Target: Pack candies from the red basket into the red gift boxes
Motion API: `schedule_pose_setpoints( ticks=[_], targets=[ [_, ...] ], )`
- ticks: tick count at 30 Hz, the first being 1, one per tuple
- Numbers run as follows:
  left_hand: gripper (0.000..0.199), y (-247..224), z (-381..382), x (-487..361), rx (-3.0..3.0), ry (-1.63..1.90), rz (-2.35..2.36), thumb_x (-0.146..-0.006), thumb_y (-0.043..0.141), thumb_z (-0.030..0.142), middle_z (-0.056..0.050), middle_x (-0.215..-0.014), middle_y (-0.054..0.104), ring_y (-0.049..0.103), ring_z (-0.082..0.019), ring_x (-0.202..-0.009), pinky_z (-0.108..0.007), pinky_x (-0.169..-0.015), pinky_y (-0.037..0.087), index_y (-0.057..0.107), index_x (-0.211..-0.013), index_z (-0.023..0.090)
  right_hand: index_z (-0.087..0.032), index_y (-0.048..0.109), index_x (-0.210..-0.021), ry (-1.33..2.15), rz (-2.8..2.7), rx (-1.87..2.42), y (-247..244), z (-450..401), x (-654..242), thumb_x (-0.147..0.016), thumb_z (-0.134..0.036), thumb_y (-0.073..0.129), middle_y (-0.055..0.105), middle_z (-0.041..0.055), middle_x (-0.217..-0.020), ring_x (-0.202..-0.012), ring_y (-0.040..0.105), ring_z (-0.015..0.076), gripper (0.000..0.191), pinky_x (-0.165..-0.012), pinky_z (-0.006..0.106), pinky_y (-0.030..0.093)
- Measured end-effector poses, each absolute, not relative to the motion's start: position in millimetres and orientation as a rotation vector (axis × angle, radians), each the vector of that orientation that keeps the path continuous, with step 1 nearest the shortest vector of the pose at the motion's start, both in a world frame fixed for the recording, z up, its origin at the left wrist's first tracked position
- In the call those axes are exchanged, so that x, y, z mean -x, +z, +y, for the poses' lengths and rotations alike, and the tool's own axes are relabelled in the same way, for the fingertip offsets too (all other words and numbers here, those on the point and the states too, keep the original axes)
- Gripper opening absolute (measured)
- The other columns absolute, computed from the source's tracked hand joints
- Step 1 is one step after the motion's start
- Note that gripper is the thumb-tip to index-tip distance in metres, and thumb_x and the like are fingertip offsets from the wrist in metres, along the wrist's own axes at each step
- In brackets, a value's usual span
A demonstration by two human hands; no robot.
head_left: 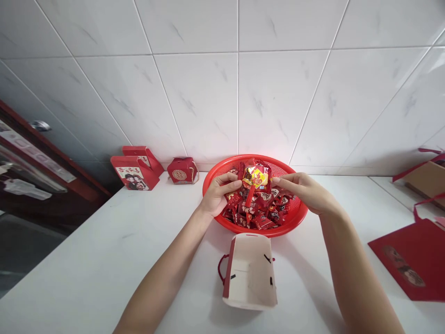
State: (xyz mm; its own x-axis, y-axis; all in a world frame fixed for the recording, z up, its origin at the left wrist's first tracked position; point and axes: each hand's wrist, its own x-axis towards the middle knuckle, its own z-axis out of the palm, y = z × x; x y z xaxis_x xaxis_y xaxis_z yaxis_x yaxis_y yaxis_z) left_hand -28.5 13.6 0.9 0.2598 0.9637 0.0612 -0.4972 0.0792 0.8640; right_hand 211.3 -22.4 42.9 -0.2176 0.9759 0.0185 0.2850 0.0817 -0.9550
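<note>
Between my two hands is a red and yellow candy packet [257, 176], held up above a red plastic basket [298, 214]. My left hand [219, 191] pinches its left edge between thumb and fingers. The right edge is pinched by my right hand [306, 189]. Many red-wrapped candies [262, 220] are heaped in the basket below. In front of the basket, close to me, an open gift box [249, 278] shows its white inside, with a dark red cord handle at its left.
Red boxes with a printed couple [135, 174] stand at the back left, beside a small red box with a rope handle [181, 170]. A red bag [413, 260] lies at the right, near a brown carton [426, 178]. The tiled wall [194, 93] rises behind the white table.
</note>
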Motion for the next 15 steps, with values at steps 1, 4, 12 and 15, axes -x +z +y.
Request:
schedule_pose_setpoints(
  ticks=[1, 4, 12, 15],
  targets=[
    [0.037, 1.1, 13.3, 28.3, -0.948, 1.208, 0.635, -0.045, 0.103, 0.031, 0.001, -0.071, 0.071, 0.065, -0.012, -0.065, -0.025, -0.066, 0.052, 0.075, -0.066, 0.018, -0.02, 0.076, -0.07, 1.197, -1.63, 1.239, 44.3, -23.7, -210.2, -0.082, -0.063, 0.074, 0.072, 0.0058, -0.074, -0.072, 0.064, 0.0204, 0.045, -0.067, 0.035, 0.053],
    [0.038, 2.4, 12.8, 26.3, -0.985, 1.23, 0.665, -0.044, 0.103, 0.034, 0.002, -0.072, 0.07, 0.064, -0.012, -0.066, -0.024, -0.065, 0.052, 0.076, -0.065, 0.018, -0.019, 0.074, -0.07, 1.245, -1.657, 1.18, 46.9, -26.1, -207.4, -0.081, -0.068, 0.074, 0.069, 0.0054, -0.069, -0.068, 0.062, 0.0198, 0.05, -0.063, 0.035, 0.052],
    [0.037, 5.6, 11.7, 22.1, -0.977, 1.213, 0.713, -0.045, 0.103, 0.033, 0.002, -0.07, 0.071, 0.065, -0.011, -0.064, -0.023, -0.064, 0.052, 0.077, -0.067, 0.017, -0.019, 0.072, -0.071, 1.134, -1.578, 1.249, 46.9, -28.2, -206.7, -0.073, -0.069, 0.081, 0.063, 0.0013, -0.062, -0.055, 0.05, 0.0132, 0.051, -0.052, 0.029, 0.039],
    [0.04, 6.2, 12.1, 22.8, -0.955, 1.189, 0.703, -0.042, 0.104, 0.034, 0.002, -0.068, 0.07, 0.063, -0.01, -0.061, -0.02, -0.059, 0.05, 0.077, -0.067, 0.017, -0.019, 0.068, -0.067, 1.127, -1.581, 1.179, 47.3, -29.8, -207.2, -0.076, -0.069, 0.077, 0.062, 0.0017, -0.062, -0.056, 0.05, 0.0134, 0.052, -0.053, 0.029, 0.039]
  ],
)
